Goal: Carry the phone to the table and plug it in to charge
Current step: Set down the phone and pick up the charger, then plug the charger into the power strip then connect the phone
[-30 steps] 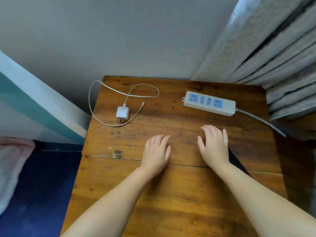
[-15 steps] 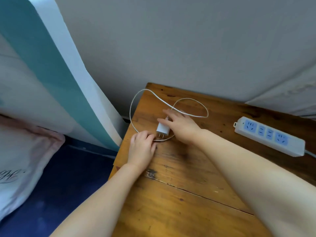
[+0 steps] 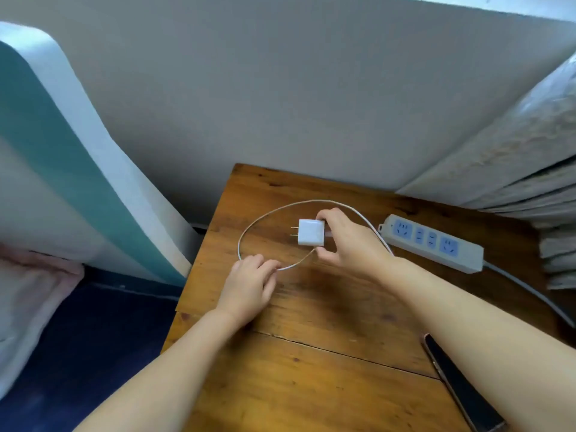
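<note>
A white charger block (image 3: 310,232) is lifted above the wooden table (image 3: 311,369), pinched between thumb and fingers of my right hand (image 3: 349,244), its two prongs pointing left. Its white cable (image 3: 249,232) loops over the tabletop. My left hand (image 3: 249,285) grips the cable's free end near the table's left side. A dark phone (image 3: 458,381) lies flat at the table's right front, partly hidden under my right forearm. A white power strip (image 3: 433,241) with blue sockets lies to the right of my right hand.
A grey wall rises behind the table. A white and teal headboard (image 3: 62,145) leans at the left above bedding and a dark blue floor. Grey curtains (image 3: 530,151) hang at the right. The strip's grey cord (image 3: 530,291) runs off the right edge.
My right hand has picked the charger block up off the table and turned its prongs left. My left hand has closed on the cable end. The view has swung back right, showing the phone.
</note>
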Demonstrator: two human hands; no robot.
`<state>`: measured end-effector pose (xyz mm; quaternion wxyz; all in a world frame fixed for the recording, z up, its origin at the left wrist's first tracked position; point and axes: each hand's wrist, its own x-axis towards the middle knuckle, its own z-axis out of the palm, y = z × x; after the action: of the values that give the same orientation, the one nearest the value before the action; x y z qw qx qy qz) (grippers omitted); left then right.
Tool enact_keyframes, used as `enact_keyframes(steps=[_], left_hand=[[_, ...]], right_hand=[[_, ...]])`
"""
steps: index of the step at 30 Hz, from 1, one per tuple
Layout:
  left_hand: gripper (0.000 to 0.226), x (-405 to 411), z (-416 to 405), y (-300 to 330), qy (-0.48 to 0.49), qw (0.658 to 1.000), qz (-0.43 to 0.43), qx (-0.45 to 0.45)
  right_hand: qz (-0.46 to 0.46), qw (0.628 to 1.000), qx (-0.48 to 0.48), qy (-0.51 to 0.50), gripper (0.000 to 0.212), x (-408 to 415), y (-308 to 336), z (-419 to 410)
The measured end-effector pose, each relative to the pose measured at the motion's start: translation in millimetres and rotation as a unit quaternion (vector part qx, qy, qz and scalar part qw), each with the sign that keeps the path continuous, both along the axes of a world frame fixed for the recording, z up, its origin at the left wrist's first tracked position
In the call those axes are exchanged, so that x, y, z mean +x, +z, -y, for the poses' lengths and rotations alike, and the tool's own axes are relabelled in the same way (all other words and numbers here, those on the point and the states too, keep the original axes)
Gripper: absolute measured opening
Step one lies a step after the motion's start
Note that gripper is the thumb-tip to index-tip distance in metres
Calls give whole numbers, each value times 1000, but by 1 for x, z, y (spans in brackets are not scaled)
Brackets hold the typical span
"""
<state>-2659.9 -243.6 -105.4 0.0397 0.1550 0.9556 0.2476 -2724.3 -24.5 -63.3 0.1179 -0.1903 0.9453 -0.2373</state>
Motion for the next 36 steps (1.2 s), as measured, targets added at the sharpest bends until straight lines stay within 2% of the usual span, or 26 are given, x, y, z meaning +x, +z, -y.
enact_keyframes(steps=[1,5,8,10,14,17,19,27,30,36], left_hand=[[15,1,-5,3,-28,999,-18,-12],[48,9,-40,13,-158,979,-114,-65],[38,16,-55,14,-179,970,-140,-89],[32,21,-60,15,-168,973,-126,-99],[26,31,-70,13,-117,987,-58,-98],[53,33,-79,10,-97,989,-8,-109],[49,33,-86,9,-92,989,-2,-118],[28,36,-101,5,-92,993,-33,-64],[14,39,-105,5,-94,994,-37,-34],[15,40,-112,7,-99,994,-44,-15]], right_hand=[[-12,999,31,2,55,3,5,-14],[-29,982,187,-7,59,19,37,-107],[-22,945,327,7,52,26,59,-170],[-29,915,401,-21,46,26,66,-198],[4,921,365,-136,53,18,60,-217],[23,924,351,-152,50,6,52,-208],[30,920,358,-159,42,-2,48,-203],[122,927,334,-120,55,-18,49,-193],[120,917,373,-79,52,-21,54,-186],[126,889,440,-16,38,-32,60,-160]])
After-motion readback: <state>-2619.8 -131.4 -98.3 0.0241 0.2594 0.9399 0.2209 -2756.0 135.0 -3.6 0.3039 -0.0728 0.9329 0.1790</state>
